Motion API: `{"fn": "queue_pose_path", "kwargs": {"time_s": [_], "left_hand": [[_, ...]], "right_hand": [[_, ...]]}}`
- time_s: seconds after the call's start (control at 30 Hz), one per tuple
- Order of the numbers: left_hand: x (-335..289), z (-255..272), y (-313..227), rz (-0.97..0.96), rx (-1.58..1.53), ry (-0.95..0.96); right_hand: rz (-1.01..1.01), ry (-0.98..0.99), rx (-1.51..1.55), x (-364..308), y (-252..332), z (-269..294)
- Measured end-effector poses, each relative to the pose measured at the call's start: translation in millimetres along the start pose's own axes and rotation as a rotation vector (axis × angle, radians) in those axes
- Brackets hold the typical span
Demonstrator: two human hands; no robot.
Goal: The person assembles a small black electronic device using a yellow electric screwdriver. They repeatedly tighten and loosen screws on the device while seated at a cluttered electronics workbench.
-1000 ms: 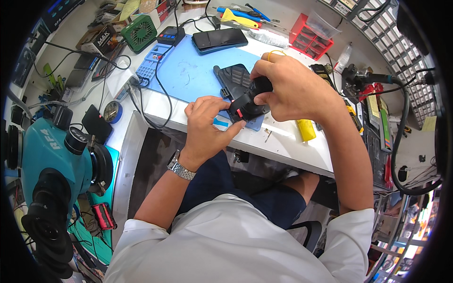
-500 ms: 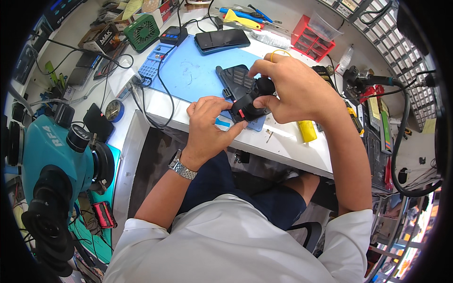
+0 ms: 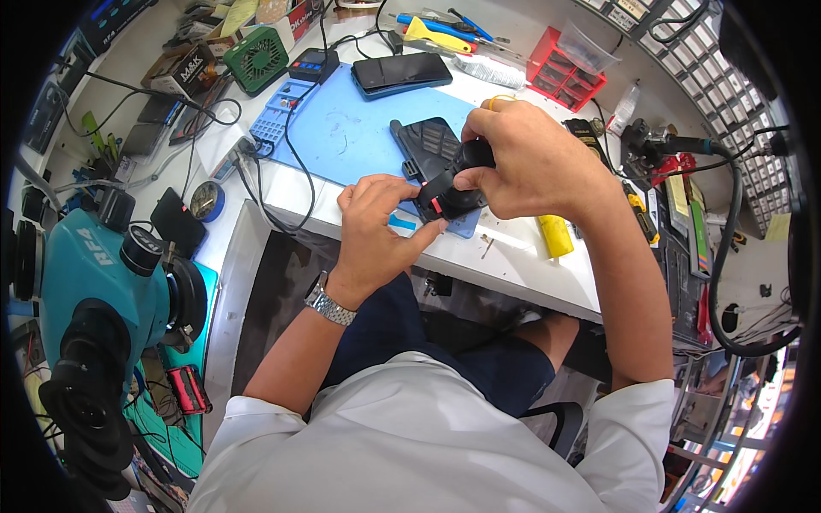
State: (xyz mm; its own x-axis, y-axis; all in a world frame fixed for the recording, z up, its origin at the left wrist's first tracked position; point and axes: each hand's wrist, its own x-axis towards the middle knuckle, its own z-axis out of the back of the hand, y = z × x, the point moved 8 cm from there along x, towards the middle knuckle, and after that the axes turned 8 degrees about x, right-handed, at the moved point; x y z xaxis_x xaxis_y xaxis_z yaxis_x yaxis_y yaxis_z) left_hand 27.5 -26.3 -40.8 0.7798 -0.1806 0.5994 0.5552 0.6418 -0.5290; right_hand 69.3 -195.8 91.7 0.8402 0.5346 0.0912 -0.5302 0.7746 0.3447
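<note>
A black phone-clamp-like device (image 3: 440,195) with small red parts lies at the front edge of the blue mat, tilted across it. Held at its far end is a dark phone or glass panel (image 3: 432,139) with a glossy, reflecting face. My right hand (image 3: 530,158) is closed from above round the device's thick round black knob (image 3: 472,158), thumb on the near side and fingers behind. At the near left end, my left hand (image 3: 378,218) grips the device between fingers and thumb, steadying its edge. The underside and the fingertips behind the knob are hidden.
Another black phone (image 3: 400,73) lies on the blue mat (image 3: 329,128). A yellow cylinder (image 3: 557,237) stands right of the device. Nearby are a green fan (image 3: 258,60), a red drawer box (image 3: 564,70) and loose cables. A teal microscope (image 3: 107,282) stands at the left.
My right hand has turned slightly and shifted a little left and down with the knob. The left hand stays almost still on the device.
</note>
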Motion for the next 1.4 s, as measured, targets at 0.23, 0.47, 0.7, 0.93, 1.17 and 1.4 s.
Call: {"fn": "queue_pose_path", "kwargs": {"time_s": [0.23,0.47,0.7,0.93,1.17,1.4], "left_hand": [[4,3,-1,-0.027,-0.007,0.029],[1,13,4,-0.058,-0.117,-0.060],[-81,37,-26,-0.286,-0.098,-0.120],[-178,-70,47,0.187,0.322,0.654],[-186,-140,146,0.333,0.472,0.861],[-156,-205,223,-0.013,0.443,1.038]], "right_hand": [[0.054,-0.398,0.094,-37,-3,22],[-0.139,-0.995,0.359,-162,-20,-33],[-0.352,-0.915,0.419,-277,-2,-158],[-1.278,-0.698,0.153,-405,-74,-248],[-1.633,-0.300,0.074,-430,-86,-290],[-1.725,-0.178,0.272,-426,-109,-272]]}}
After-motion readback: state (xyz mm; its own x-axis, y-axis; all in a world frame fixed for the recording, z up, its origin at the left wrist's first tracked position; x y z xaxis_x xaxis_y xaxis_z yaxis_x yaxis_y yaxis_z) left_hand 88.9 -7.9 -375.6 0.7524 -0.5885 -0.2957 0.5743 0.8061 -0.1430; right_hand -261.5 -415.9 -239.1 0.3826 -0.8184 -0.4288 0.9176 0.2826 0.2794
